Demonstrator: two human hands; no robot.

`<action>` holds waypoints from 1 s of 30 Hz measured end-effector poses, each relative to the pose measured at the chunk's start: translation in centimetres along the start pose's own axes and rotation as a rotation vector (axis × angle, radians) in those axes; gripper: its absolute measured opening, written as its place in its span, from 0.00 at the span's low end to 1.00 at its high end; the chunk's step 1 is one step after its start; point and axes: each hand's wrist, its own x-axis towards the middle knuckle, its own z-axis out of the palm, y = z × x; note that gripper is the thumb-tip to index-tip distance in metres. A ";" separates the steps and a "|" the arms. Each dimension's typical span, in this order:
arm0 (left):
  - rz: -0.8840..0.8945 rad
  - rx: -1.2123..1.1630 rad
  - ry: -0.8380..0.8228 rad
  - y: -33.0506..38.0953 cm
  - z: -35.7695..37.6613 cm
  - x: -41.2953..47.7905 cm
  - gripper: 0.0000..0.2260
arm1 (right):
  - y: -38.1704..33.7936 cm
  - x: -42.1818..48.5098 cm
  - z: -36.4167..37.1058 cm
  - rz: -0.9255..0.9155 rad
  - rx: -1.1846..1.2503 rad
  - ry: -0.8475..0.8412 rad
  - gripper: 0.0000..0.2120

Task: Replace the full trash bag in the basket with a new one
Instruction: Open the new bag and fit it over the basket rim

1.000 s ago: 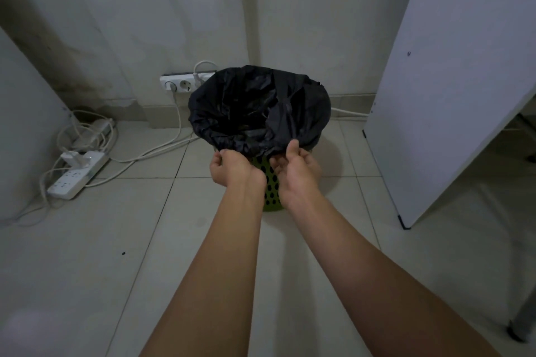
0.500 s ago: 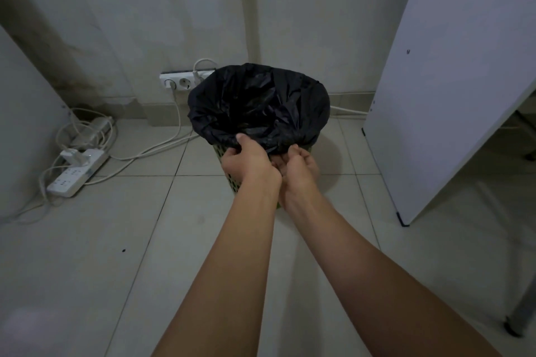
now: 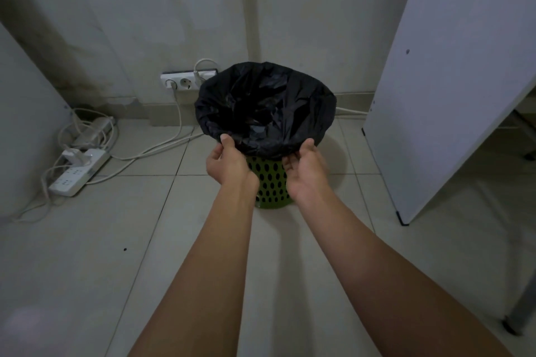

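Note:
A black trash bag (image 3: 265,109) lines a green perforated basket (image 3: 268,182) that stands on the tiled floor by the wall. The bag's mouth is spread wide and its edge hangs folded over the basket's rim. My left hand (image 3: 227,162) pinches the bag's near edge on the left, thumb on top. My right hand (image 3: 304,166) holds the near edge on the right, fingers under the fold. The bag's inside looks dark; what lies in it I cannot tell.
A wall socket strip (image 3: 185,81) with plugged cables sits behind the basket. White power strips (image 3: 77,168) and tangled cords lie on the floor at left. A white panel (image 3: 452,90) leans at right, with a metal leg (image 3: 522,307) near the right edge.
My hands were close together at the bag's near edge; now they have moved apart along the rim, and the bag's mouth is stretched wider and smoother over the basket.

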 end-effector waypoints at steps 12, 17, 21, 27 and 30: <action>-0.025 0.013 -0.217 -1.2 0.6 -2.7 0.36 | 1.5 -0.7 0.7 -0.203 -0.304 0.207 0.16; -0.019 -0.031 -0.213 -1.5 0.4 -2.2 0.37 | 0.9 -0.8 0.8 -0.318 -0.573 0.249 0.24; -0.048 -0.171 -0.196 -1.0 0.3 -2.2 0.35 | 1.6 -0.2 -0.4 -0.311 -0.580 0.171 0.17; -0.132 -0.233 -0.106 -1.5 0.2 -2.4 0.27 | 2.6 -0.8 0.2 -0.029 -0.112 0.075 0.13; -0.178 -0.233 -0.064 -1.2 0.2 -2.8 0.19 | 2.3 -1.2 0.7 0.095 0.088 0.049 0.09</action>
